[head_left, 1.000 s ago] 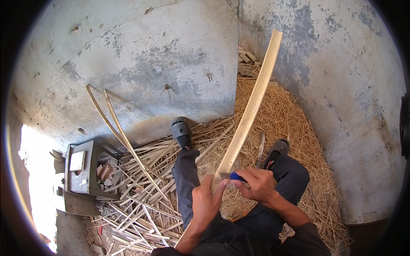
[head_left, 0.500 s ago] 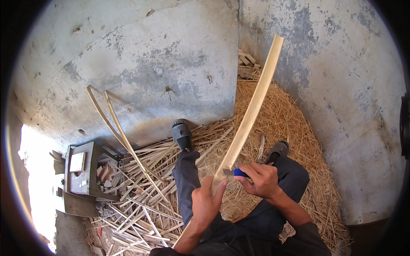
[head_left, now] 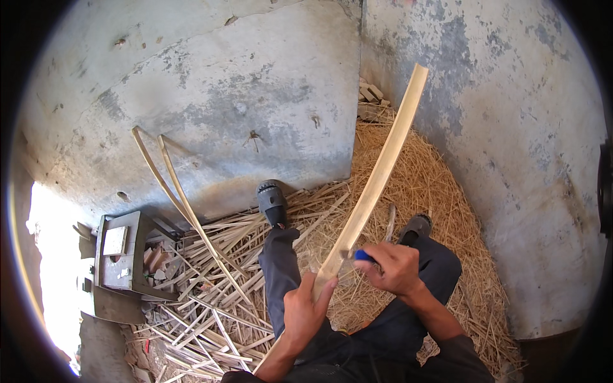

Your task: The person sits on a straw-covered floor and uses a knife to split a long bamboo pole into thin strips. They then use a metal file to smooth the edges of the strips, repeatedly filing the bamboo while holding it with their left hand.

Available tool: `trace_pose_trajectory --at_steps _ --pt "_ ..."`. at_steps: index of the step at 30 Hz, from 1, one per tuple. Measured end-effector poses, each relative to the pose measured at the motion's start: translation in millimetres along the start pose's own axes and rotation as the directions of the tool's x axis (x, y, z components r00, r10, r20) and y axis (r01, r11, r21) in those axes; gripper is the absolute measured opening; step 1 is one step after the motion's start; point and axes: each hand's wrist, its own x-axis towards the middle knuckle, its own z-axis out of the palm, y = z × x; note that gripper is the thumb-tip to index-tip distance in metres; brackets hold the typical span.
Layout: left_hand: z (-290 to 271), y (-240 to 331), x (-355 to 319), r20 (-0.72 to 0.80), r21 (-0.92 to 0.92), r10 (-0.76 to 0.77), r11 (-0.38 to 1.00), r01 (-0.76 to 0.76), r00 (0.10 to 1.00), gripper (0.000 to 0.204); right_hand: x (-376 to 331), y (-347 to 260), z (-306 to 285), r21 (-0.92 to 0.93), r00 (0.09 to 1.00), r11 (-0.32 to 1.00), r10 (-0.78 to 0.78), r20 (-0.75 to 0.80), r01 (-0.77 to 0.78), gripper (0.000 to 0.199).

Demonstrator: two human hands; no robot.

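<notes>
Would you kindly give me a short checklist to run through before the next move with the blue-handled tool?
1. Left hand gripping the long pale strip: ok, closed around its lower part.
2. Right hand holding the blue-handled tool: ok.
3. Left hand clear of the blade: ok, close below it but apart.
4. Blade touching the strip: cannot tell, it is blurred.
5. Strip's far end clear of the right-hand wall: cannot tell, depth is unclear.
6. Ground around the shoes uncluttered: not ok, loose strips and shavings lie about.
</notes>
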Motion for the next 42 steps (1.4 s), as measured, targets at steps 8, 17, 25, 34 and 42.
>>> trace_pose_trajectory --at_steps 8,17,25,34,42 --pt "-6 -33 -53 0.138 0.046 -0.064 0.997 0.058 0.988 0.034 31 104 -51 -0.034 0.839 0.87 0.463 -0.284 -0.492 0.035" --pt "2 -23 -20 0.07 -0.212 -0.113 0.969 0.126 0.991 0.024 0 32 -30 0.245 0.912 0.879 0.405 0.07 -0.409 0.035" --pt "5 -3 -3 0.06 -0.205 -0.106 0.972 0.116 0.993 0.026 -20 -7 3 0.216 0.984 0.972 0.051 0.17 -0.088 0.03" --pt "10 8 0 0.016 -0.228 -0.046 0.973 0.048 0.999 0.025 -21 -19 6 0.186 0.987 0.982 -0.027 0.159 -0.003 0.032" --pt "6 15 0 -0.001 -0.101 -0.016 0.995 0.016 1.0 0.028 -18 -21 2 0.127 0.992 0.992 -0.037 0.121 0.022 0.032"
